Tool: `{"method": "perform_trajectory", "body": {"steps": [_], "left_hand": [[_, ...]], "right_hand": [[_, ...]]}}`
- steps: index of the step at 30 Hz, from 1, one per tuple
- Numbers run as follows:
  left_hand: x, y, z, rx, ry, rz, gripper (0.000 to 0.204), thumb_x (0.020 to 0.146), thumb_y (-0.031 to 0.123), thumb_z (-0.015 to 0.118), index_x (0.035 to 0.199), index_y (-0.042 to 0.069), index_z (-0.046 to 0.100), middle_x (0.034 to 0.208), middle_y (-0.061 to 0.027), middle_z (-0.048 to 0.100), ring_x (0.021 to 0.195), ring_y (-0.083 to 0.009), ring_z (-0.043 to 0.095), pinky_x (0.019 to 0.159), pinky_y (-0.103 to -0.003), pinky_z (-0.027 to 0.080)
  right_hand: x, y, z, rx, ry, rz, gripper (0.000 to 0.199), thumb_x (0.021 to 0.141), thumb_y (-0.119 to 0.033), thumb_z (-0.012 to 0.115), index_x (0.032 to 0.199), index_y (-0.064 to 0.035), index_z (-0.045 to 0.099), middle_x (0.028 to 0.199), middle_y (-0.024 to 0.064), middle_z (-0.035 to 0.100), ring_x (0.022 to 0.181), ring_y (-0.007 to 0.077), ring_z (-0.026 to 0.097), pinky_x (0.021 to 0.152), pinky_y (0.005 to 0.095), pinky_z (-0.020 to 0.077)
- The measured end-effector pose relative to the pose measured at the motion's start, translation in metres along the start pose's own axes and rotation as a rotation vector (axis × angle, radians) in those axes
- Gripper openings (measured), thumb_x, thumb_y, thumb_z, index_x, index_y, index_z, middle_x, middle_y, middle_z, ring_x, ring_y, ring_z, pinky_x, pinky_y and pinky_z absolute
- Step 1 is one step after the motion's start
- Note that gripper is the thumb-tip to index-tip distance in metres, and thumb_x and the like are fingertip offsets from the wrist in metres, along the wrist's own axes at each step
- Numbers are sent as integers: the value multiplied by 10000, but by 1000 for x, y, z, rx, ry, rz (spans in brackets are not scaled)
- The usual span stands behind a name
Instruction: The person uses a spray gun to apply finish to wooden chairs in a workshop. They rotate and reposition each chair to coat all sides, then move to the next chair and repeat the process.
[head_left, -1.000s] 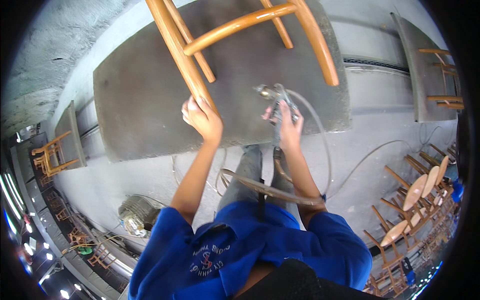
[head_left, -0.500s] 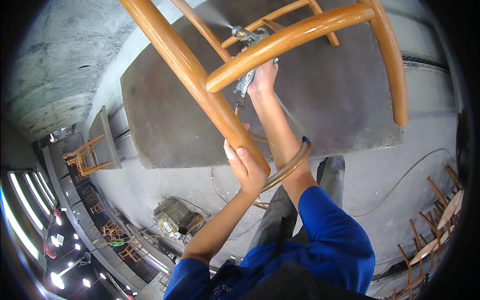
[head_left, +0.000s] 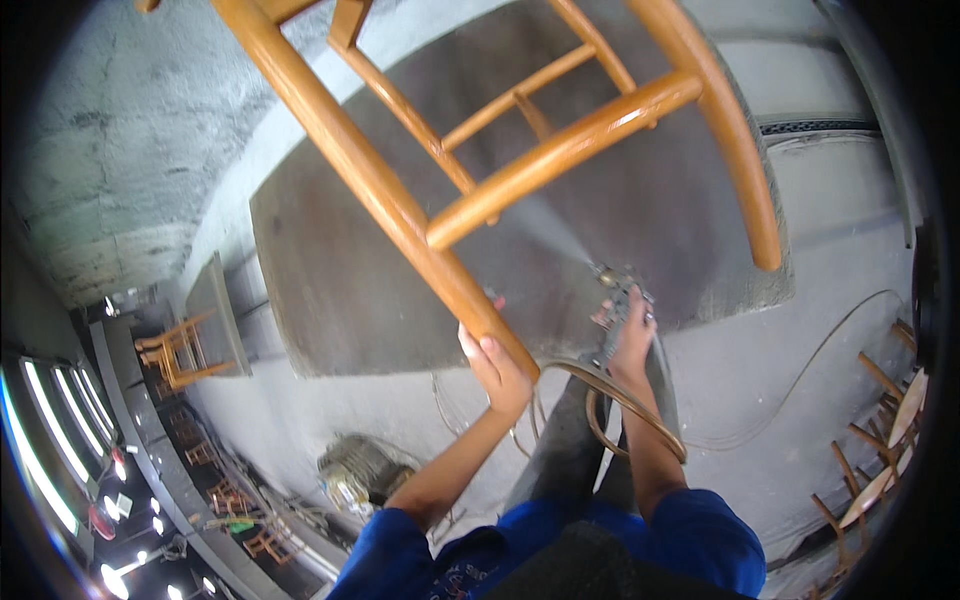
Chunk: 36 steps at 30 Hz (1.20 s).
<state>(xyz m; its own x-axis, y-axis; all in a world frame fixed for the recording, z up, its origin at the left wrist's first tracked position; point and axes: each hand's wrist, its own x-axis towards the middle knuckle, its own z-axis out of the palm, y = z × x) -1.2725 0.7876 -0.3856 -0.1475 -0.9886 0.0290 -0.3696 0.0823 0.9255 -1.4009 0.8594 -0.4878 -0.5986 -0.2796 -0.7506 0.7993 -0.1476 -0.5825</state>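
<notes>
A glossy orange-brown wooden chair frame point(head_left: 560, 165) is tilted over a dark grey slab point(head_left: 330, 290). My left hand point(head_left: 495, 370) is wrapped round the lower end of its long leg. In my right hand point(head_left: 632, 335) is a metal spray gun point(head_left: 618, 283), held to the right of that leg and below the crossbar. A pale mist leaves its nozzle toward the upper left, at the chair's crossbar. The amber hose point(head_left: 640, 405) loops around my right forearm and passes close to my left wrist.
A motor-like machine point(head_left: 365, 470) sits on the floor at lower left. More wooden chairs point(head_left: 180, 350) stand far left, and several stools or chairs with upturned legs point(head_left: 880, 440) are at right. A thin hose point(head_left: 800, 385) curves across the right floor.
My right hand has drawn the spray gun back toward me and to the right, out from behind the crossbar. The chair has shifted slightly in view, still held by my left hand.
</notes>
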Motion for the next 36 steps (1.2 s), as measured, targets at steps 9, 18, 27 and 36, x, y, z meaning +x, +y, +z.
{"method": "perform_trajectory", "body": {"steps": [9, 18, 27, 36], "left_hand": [[1, -13, -10, 126, 25, 70, 595, 1036, 494, 281, 1339, -10, 374, 1197, -141, 582, 899, -142, 505, 826, -288, 412], [-2, -12, -12, 144, 40, 50, 577, 1039, 437, 288, 1340, -50, 360, 1174, -177, 571, 1014, -221, 522, 924, -355, 391], [-5, -17, -14, 189, 62, 60, 557, 1040, 426, 285, 1311, -48, 392, 1148, -166, 582, 977, -221, 526, 897, -348, 402], [-4, -33, -17, 221, 88, 53, 525, 1043, 451, 275, 1240, -4, 447, 1086, -117, 581, 845, -162, 512, 762, -291, 420]], "right_hand": [[143, -114, 91, 347, -330, -376, 454, 1020, -441, 436, 1144, -17, 539, 838, 120, 622, 729, 218, 638, 721, 398, 573], [117, -125, 177, 514, -996, -77, 477, 1019, -496, 400, 1349, -158, 460, 793, 73, 602, 672, 189, 590, 639, 332, 489], [137, -104, 188, 338, -609, 176, 346, 1020, -424, 469, 1073, -85, 516, 753, 101, 595, 634, 223, 611, 654, 380, 555], [136, -78, 141, 812, -525, 199, 367, 1010, -467, 460, 1075, -122, 569, 796, 42, 584, 675, 151, 580, 716, 339, 529]]}}
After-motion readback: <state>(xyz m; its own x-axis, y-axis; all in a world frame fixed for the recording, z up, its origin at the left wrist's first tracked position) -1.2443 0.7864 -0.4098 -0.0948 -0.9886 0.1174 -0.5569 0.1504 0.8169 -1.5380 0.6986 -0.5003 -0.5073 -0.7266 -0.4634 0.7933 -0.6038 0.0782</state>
